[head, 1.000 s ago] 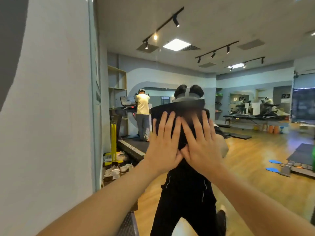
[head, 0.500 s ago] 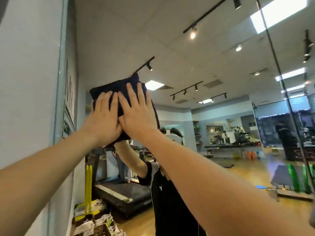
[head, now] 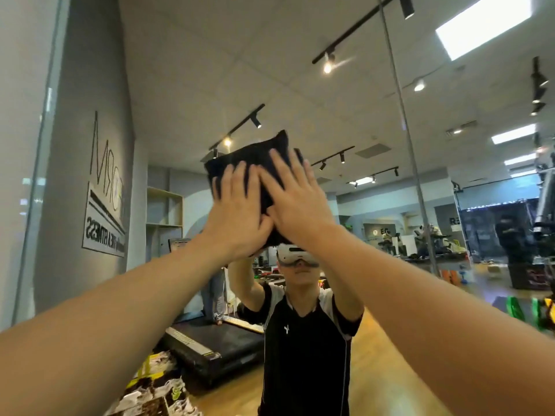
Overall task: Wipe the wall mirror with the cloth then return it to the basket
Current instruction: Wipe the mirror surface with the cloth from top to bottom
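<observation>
A dark folded cloth (head: 255, 159) lies flat against the wall mirror (head: 186, 85), high up, above my reflected head. My left hand (head: 237, 214) presses on its lower left part with the fingers spread. Beside it, touching, my right hand (head: 295, 205) presses on the lower right part, palm flat. Both arms reach up and forward. Most of the cloth is hidden under my hands. The mirror fills nearly the whole view and shows my reflection (head: 303, 340) in a black shirt. I cannot make out a basket for certain.
The mirror's left edge (head: 45, 175) meets a pale wall. A vertical seam (head: 402, 130) splits the glass on the right. The reflection shows a treadmill (head: 216, 346), a heap of light items (head: 156, 394) at the bottom left and a wooden floor.
Both hands slid the cloth up the mirror from chest height to above my reflected head, then a little to the right. My view tilted upward with them.
</observation>
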Demonstrator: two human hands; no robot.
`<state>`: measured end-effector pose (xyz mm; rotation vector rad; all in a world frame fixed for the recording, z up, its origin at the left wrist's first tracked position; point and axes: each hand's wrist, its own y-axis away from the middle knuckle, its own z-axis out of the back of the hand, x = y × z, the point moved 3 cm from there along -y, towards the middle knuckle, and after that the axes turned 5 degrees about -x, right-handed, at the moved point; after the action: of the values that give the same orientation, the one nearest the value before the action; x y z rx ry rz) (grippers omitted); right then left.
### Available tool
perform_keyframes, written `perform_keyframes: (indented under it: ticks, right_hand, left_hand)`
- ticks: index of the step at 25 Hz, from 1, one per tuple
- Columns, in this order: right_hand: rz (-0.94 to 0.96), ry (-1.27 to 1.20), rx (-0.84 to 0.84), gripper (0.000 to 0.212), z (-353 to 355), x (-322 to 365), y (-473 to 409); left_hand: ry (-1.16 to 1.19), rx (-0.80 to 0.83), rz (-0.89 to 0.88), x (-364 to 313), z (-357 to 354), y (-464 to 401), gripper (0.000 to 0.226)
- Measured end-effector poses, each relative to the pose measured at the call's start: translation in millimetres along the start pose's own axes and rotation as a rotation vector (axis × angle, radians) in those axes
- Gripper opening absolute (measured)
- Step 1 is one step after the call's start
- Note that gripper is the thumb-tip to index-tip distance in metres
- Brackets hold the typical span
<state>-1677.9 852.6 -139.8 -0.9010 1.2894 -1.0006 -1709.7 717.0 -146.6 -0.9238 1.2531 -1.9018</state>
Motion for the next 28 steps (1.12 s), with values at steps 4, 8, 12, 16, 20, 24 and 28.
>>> perform_keyframes:
  ticks: [4,8,12,16,20,24,28]
  right_hand:
    - [-0.046,0.052,-0.001,0.069,38.5,-111.0,20.8]
    - [-0.092,0.058,-0.026,0.069,58.3,-172.1,49.3]
    - [-0.166,0.006,-0.018,0.068,63.5,-167.5,80.0]
    - [-0.242,-0.031,0.021,0.075,65.3,-151.7,136.3]
    - [-0.24,-0.017,0.012,0.073,65.1,-138.9,169.8]
    - [-0.246,0.0,-0.012,0.073,57.8,-119.0,167.2]
    - [-0.241,0.019,-0.045,0.076,38.7,-77.9,153.2]
  left_hand:
    - [0.012,-0.029,-0.038,-109.5,-13.8,-52.2,0.083]
    - [0.019,-0.016,-0.116,-171.1,-29.2,-70.2,0.082]
    - [0.028,0.008,-0.161,-181.9,-35.7,-49.2,0.082]
    - [0.037,0.006,-0.249,-193.8,-49.3,-6.4,0.084]
    - [0.065,-0.016,-0.284,-193.6,-65.9,29.5,0.082]
    - [0.069,-0.054,-0.327,-173.2,-68.0,39.5,0.079]
    - [0.088,-0.073,-0.37,-126.3,-62.0,49.8,0.077]
